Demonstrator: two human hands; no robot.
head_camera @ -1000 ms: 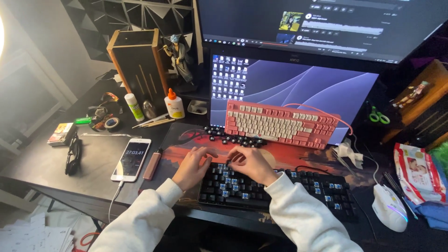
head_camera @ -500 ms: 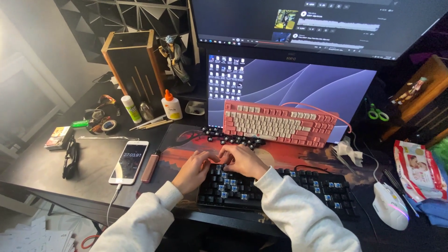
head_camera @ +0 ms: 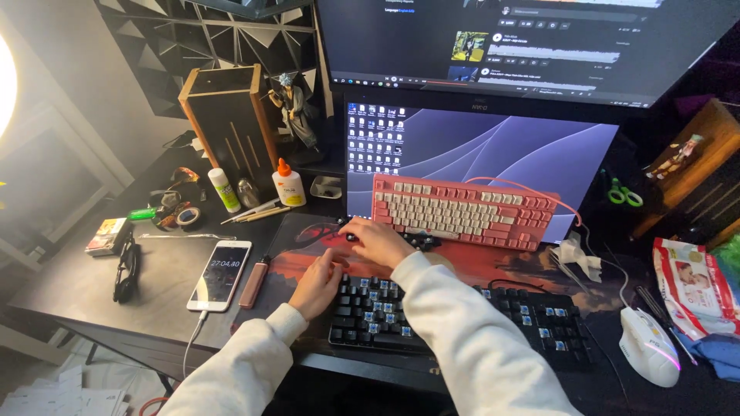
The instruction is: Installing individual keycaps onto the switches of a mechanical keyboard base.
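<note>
The left hand (head_camera: 317,279) is seen at the top-left corner of the black keyboard (head_camera: 462,320), fingers curled together and bent down onto the first key row; whether a keycap is pinched cannot be told. The right hand (head_camera: 378,240) is placed just past the keyboard's far edge, at 1 o'clock from the left hand, fingers loosely bunched and pointed down at a row of dark loose keycaps (head_camera: 420,240) laid on the red desk mat (head_camera: 493,266); a clamped cap cannot be confirmed. Both wrists are covered by white sleeves (head_camera: 462,347).

The black keyboard is set on the mat at the near edge of the bench (head_camera: 154,285), with several switches bare at its right end. A pink keyboard (head_camera: 462,209) is propped at 12 o'clock from it, against the lower monitor (head_camera: 478,150). A phone (head_camera: 220,274) with a lit screen is laid at 9 o'clock from the left hand, a slim brown bar (head_camera: 253,283) just beside it. A glue bottle (head_camera: 288,183) is stood at 11 o'clock, near a wooden box (head_camera: 227,123). A white mouse (head_camera: 649,347) is seen at 3 o'clock, well apart from both hands.
</note>
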